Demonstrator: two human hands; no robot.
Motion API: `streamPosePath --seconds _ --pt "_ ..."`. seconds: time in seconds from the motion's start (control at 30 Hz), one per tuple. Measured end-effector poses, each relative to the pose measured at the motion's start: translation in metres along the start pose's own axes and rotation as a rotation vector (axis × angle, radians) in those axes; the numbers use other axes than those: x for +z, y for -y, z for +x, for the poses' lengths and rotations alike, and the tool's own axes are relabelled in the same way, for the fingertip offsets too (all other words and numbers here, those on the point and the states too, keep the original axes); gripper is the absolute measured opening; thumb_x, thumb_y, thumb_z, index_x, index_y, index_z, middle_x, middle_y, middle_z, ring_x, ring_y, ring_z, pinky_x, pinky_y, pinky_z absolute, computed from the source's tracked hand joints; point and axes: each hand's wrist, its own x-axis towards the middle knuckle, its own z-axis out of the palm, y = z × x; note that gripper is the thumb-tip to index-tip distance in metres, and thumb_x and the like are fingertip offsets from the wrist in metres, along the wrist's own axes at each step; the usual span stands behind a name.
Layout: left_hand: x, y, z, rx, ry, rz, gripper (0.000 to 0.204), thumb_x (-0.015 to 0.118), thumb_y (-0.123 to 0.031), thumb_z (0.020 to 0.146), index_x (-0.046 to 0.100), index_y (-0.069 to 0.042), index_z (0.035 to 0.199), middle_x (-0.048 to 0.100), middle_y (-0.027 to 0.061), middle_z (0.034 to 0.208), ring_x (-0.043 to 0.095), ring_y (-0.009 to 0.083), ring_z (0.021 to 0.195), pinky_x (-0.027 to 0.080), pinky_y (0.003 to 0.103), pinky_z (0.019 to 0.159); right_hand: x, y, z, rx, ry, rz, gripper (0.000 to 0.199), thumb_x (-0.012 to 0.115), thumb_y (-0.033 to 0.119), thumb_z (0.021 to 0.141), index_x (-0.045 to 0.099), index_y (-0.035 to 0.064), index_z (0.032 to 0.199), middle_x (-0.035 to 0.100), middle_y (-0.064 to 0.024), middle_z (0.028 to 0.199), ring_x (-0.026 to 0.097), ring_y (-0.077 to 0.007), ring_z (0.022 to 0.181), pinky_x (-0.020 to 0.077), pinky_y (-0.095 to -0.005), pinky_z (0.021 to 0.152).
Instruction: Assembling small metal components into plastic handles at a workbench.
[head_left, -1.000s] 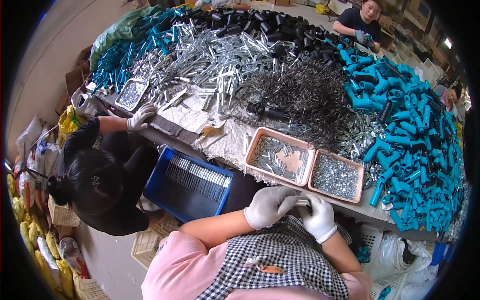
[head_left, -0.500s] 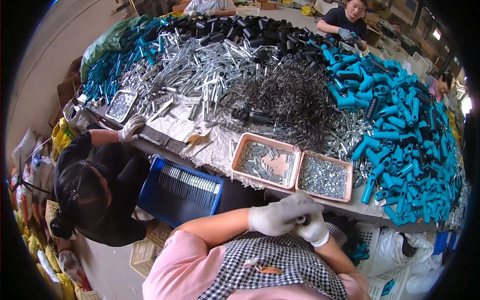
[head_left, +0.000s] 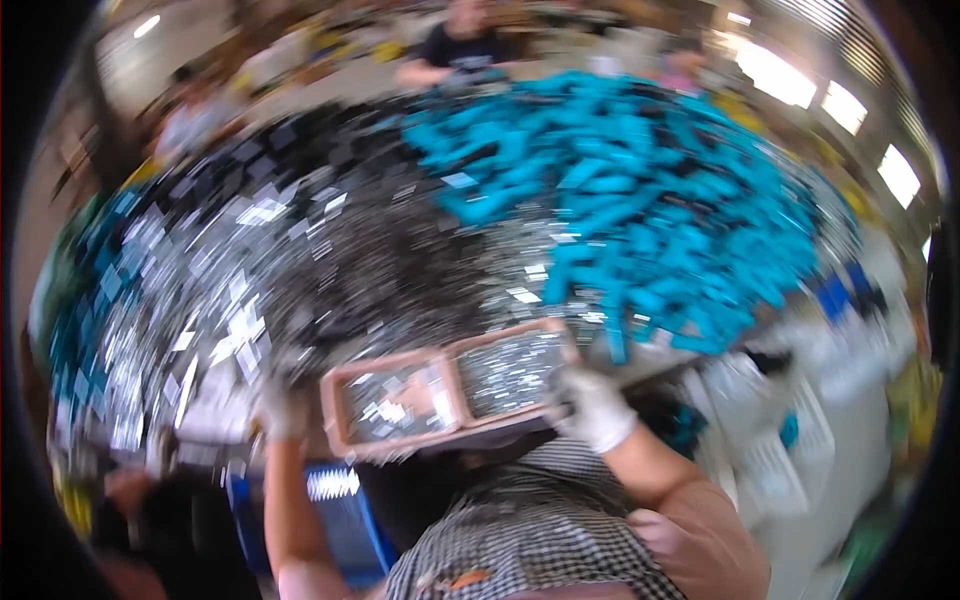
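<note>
Both my hands wear white gloves with grey fingers. My left hand (head_left: 285, 408) is stretched over the table edge, just left of a pink tray (head_left: 333, 412) of small metal pins; its fingers are smeared by motion. Beside the right end of a second pink tray (head_left: 506, 333), filled with small shiny metal pieces, my right hand (head_left: 592, 408) is curled closed. What it holds, if anything, is hidden in blur. Beyond the trays lie a heap of dark wire springs (head_left: 365, 245) and shiny metal tubes (head_left: 215, 300).
Teal tubular parts (head_left: 650, 190) pile up on the right, black parts (head_left: 270, 145) at the back. Below the left edge stands a blue crate (head_left: 378, 530). A dark-clothed person (head_left: 185, 520) is at lower left; other people (head_left: 460, 50) sit across the table.
My hands were together in front of me and have moved apart, left hand to the left, right hand beside the trays. The view has swung right and blurred.
</note>
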Motion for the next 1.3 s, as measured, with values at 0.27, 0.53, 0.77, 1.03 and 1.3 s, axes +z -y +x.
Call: streamPosePath --seconds 0.27,0.53,0.77,1.03,1.3 --pt "0.001 0.031 0.008 -0.074 -0.070 -0.046 0.017 0.066 -0.008 0.073 0.051 0.000 0.077 0.055 0.0166 0.072 0.052 0.0340 0.066 0.043 0.042 0.063 -0.079 0.068 -0.017 -0.206 -0.033 0.030 0.015 0.064 0.021 0.091 0.062 0.0108 0.103 0.062 -0.0016 0.083 0.055 -0.0104 0.065 0.0404 -0.0191 0.050" --pt "0.009 0.062 -0.003 -0.432 -0.135 -0.699 0.019 0.073 -0.007 0.082 0.056 -0.004 0.090 0.062 0.0055 0.081 0.055 0.0139 0.069 0.047 0.030 0.060 -0.066 0.121 -0.021 -1.349 -0.468 -1.610 0.022 0.061 0.011 0.092 0.061 0.0014 0.112 0.060 -0.0103 0.079 0.055 -0.0130 0.061 0.0435 -0.0288 0.052" --pt "0.002 0.036 -0.019 -0.170 -0.405 -0.388 0.030 0.079 -0.017 0.080 0.059 -0.001 0.095 0.061 0.0106 0.081 0.057 0.0215 0.071 0.048 0.036 0.068 -0.013 0.041 -0.038 -0.403 0.253 -0.886 0.049 0.045 0.009 0.092 0.045 -0.0072 0.138 0.058 -0.0073 0.073 0.040 -0.0040 0.042 0.0285 -0.0184 0.036" --pt "-0.044 0.010 -0.011 -0.444 0.065 -0.393 0.032 0.070 -0.026 0.086 0.071 -0.002 0.108 0.073 0.0121 0.085 0.070 0.0218 0.076 0.054 0.033 0.071 0.003 0.018 -0.025 -0.235 0.380 -1.002 0.046 0.051 0.009 0.090 0.049 -0.0077 0.133 0.061 -0.0073 0.076 0.043 -0.0044 0.046 0.0321 -0.0198 0.040" --pt "-0.075 0.003 0.014 -0.540 0.020 -0.047 0.035 0.069 -0.032 0.089 0.067 0.001 0.077 0.064 0.0111 0.063 0.060 0.0172 0.049 0.048 0.034 0.048 0.020 0.005 -0.021 -0.187 0.411 -1.003 0.050 0.051 0.007 0.087 0.047 -0.0080 0.135 0.062 -0.0075 0.076 0.045 -0.0052 0.047 0.0344 -0.0202 0.039"
